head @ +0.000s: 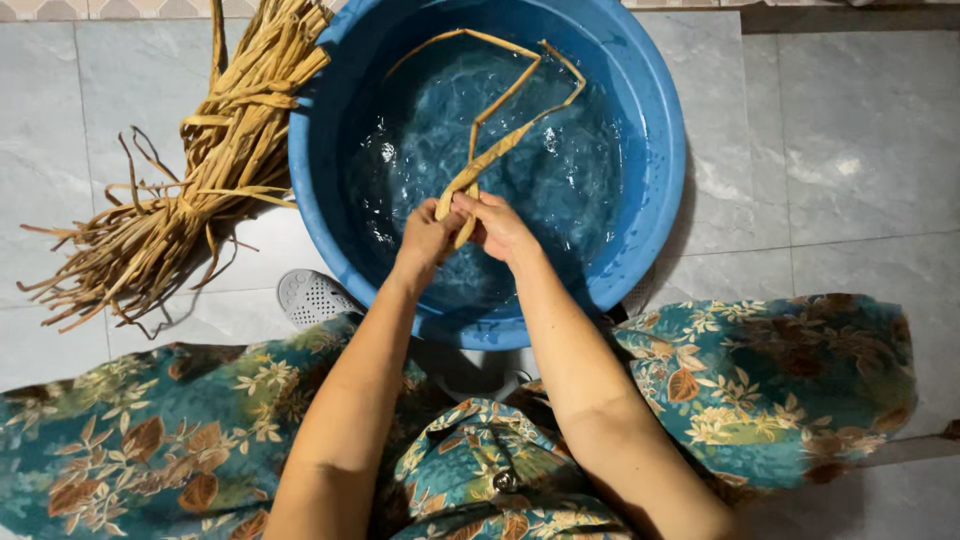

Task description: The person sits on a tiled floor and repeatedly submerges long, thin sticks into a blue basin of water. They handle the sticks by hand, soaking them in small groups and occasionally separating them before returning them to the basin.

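**Two hands hold wet strips over a blue basin**

The floor [850, 150] is of pale grey tiles, and on it stands one round blue basin [655, 150] filled with water. The person sits low behind it, in a garment with a teal and brown leaf pattern [770, 380].

Both bare forearms reach forward from the body and come together over the near part of the basin. The left hand [425, 238] and the right hand [503, 226] are touching each other, the fingers curled inward. Each grip is narrow and closed on the near ends of the tan fibre strips [495, 150]. The wrists are almost straight, and the elbows stay apart, near the knees.

From the grip, the strips run away from the person over the water. I can count about three or four long strips; they bend and cross near the far rim of the basin, and the exact number is not clear where they overlap.

To the left of the grip, outside the basin, lies one big bundle of dry strips [190, 190] on the floor, touching the basin's wall. Below that, near the left forearm, one white perforated sandal [312, 297] shows partly.
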Available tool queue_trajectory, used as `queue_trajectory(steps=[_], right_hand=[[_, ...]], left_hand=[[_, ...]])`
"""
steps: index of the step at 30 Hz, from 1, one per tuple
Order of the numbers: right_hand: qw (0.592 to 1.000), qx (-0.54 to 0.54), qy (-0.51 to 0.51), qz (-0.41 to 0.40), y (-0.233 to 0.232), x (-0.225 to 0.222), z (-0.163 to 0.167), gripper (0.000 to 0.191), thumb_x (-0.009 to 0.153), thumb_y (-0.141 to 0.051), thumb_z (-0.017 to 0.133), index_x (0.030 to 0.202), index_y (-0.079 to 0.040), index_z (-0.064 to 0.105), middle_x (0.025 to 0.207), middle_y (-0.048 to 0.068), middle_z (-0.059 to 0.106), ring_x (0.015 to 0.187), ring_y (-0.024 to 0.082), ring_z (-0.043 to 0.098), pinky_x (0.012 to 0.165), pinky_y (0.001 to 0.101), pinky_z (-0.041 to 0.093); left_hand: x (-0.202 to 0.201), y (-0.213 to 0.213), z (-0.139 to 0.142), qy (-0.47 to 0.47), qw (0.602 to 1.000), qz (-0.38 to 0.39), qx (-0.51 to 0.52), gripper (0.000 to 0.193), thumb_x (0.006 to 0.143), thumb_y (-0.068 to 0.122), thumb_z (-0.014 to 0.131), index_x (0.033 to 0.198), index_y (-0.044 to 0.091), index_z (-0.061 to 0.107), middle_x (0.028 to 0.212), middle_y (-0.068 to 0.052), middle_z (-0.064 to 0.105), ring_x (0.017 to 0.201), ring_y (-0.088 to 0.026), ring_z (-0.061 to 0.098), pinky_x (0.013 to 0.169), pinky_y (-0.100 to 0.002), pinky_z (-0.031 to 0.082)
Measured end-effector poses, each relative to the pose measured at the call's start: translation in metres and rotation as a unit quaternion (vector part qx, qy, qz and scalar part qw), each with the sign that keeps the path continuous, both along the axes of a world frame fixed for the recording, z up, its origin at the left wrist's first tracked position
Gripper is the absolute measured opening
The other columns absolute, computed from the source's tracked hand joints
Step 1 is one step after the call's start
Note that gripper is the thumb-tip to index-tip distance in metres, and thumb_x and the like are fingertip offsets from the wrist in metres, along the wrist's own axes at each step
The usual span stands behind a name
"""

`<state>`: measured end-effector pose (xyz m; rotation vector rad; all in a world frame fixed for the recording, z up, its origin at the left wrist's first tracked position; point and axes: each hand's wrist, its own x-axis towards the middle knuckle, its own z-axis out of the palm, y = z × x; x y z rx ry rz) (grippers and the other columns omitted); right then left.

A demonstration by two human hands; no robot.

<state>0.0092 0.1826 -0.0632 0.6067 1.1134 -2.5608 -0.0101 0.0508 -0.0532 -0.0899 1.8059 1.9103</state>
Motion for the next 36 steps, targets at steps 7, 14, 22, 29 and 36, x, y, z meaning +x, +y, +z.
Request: queue_trajectory(steps=[7, 14, 22, 29, 36], right_hand=[[0.978, 0.163, -0.012, -0.128, -0.002, -0.014, 0.016, 0.03, 0.1, -0.034, 0.068, 0.108, -0.006, 0.069, 0.077, 0.0, 0.062, 0.055, 0.009, 0.056, 0.046, 0.0268, 0.044], [0.975, 0.215, -0.004, -0.059, -0.042, -0.009, 0.022, 0.027, 0.099, -0.036, 0.064, 0.1, -0.009, 0.068, 0.074, 0.003, 0.062, 0.045, 0.008, 0.045, 0.036, 0.0249, 0.033], [0.96, 0.109, -0.099, -0.239, 0.034, -0.025, -0.027, 0.016, 0.097, -0.023, 0.065, 0.094, -0.009, 0.072, 0.079, 0.004, 0.069, 0.067, 0.017, 0.066, 0.059, 0.0329, 0.053], [0.915, -0.027, -0.087, -0.392, 0.115, -0.011, -0.035, 0.03, 0.102, -0.042, 0.059, 0.092, -0.015, 0.069, 0.076, -0.002, 0.065, 0.064, 0.013, 0.059, 0.059, 0.0313, 0.046], [0.921, 0.379, -0.077, -0.046, 0.045, -0.027, -0.003, 0.055, 0.096, -0.056, 0.065, 0.096, -0.003, 0.076, 0.075, 0.004, 0.07, 0.053, 0.008, 0.053, 0.045, 0.0237, 0.038]], left_hand=[[-0.001, -0.013, 0.024, -0.132, 0.989, -0.057, 0.031, 0.029, 0.099, 0.037, 0.064, 0.103, 0.009, 0.058, 0.069, -0.008, 0.07, 0.044, -0.01, 0.05, 0.037, -0.024, 0.033], [-0.002, -0.028, 0.016, -0.115, 0.992, -0.039, 0.019, 0.013, 0.097, 0.021, 0.062, 0.102, 0.01, 0.058, 0.068, -0.003, 0.066, 0.047, -0.011, 0.056, 0.039, -0.027, 0.037], [0.037, -0.019, 0.021, -0.095, 0.992, -0.078, 0.019, 0.017, 0.097, 0.026, 0.067, 0.094, 0.01, 0.065, 0.061, 0.005, 0.049, 0.047, -0.006, 0.039, 0.041, -0.026, 0.029], [0.036, -0.063, 0.072, 0.036, 0.987, -0.153, -0.036, 0.024, 0.101, 0.029, 0.067, 0.104, 0.006, 0.071, 0.068, 0.008, 0.052, 0.058, -0.003, 0.045, 0.051, -0.023, 0.036], [-0.004, -0.09, 0.08, 0.052, 0.998, -0.016, -0.019, 0.036, 0.107, 0.04, 0.054, 0.105, 0.007, 0.068, 0.063, 0.008, 0.05, 0.053, -0.003, 0.044, 0.047, -0.022, 0.032]])
